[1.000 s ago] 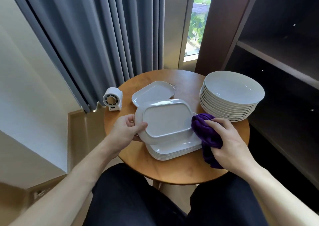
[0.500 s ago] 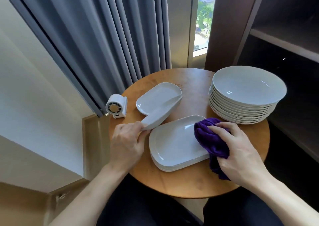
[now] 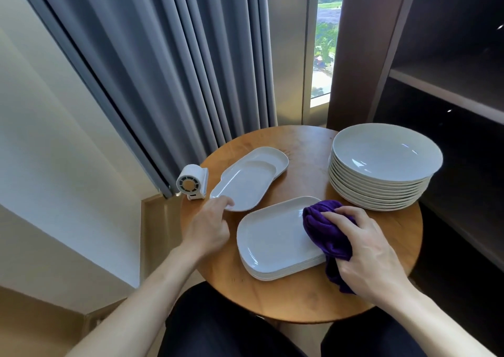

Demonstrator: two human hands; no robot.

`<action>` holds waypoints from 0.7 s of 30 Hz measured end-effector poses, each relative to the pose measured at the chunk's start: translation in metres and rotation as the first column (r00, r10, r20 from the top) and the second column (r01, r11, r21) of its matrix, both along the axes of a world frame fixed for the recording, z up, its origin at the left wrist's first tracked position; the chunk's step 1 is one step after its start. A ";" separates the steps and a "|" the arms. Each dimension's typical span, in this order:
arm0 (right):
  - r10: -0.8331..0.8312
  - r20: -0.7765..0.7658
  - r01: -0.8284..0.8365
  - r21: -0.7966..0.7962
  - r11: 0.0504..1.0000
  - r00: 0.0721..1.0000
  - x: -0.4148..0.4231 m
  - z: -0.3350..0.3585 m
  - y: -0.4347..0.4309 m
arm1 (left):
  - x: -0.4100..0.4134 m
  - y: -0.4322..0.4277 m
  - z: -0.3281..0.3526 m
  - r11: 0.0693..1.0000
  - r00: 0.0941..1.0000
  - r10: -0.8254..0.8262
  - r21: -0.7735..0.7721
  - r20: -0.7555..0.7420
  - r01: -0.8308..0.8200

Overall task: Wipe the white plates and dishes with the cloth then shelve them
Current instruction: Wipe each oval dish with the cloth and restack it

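Note:
A stack of white rectangular plates (image 3: 272, 243) sits on the round wooden table (image 3: 297, 302) in front of me. My right hand (image 3: 373, 255) is shut on a purple cloth (image 3: 324, 228), which presses on the right end of the top plate. At the back left, one rectangular plate (image 3: 245, 186) lies partly on top of another (image 3: 275, 156). My left hand (image 3: 208, 227) has its fingertips on the near rim of that upper plate; the thumb is hidden. A tall stack of white round dishes (image 3: 381, 163) stands at the table's right.
A small white fan (image 3: 191, 183) stands at the table's left edge. Grey curtains (image 3: 177, 56) hang behind, and dark wooden shelves (image 3: 450, 103) rise on the right, close to the round dishes. My dark-trousered legs are under the table's near edge.
My left hand has carried the top rectangular plate off the stack to the back left and laid it onto the plate there. The cloth now rests on the newly exposed top plate.

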State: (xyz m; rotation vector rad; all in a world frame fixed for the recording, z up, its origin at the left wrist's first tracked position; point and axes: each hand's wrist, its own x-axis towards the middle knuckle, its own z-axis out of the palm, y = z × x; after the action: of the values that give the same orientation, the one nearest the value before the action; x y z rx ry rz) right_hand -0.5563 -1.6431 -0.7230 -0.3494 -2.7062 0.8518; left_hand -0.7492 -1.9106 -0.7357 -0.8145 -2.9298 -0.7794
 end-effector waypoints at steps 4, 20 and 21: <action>0.008 0.008 -0.008 0.010 1.000 1.000 0.000 0.001 0.000 | -0.024 0.017 0.010 0.998 0.985 -0.054 -0.027 0.163 0.059; 0.038 0.052 -0.043 0.106 0.993 0.998 -0.002 0.002 0.000 | 0.012 0.027 0.018 0.998 0.956 -0.016 0.062 0.291 -0.002; 0.036 0.056 -0.043 0.119 0.992 0.998 -0.003 0.002 0.000 | 0.026 0.019 0.018 0.995 0.949 -0.053 0.099 0.311 0.023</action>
State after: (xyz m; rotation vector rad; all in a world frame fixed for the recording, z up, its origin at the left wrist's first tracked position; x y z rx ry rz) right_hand -0.5588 -1.6432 -0.7215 -0.2975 -2.8072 0.6945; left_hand -0.7228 -1.8921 -0.7182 -0.8098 -3.1222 -1.1396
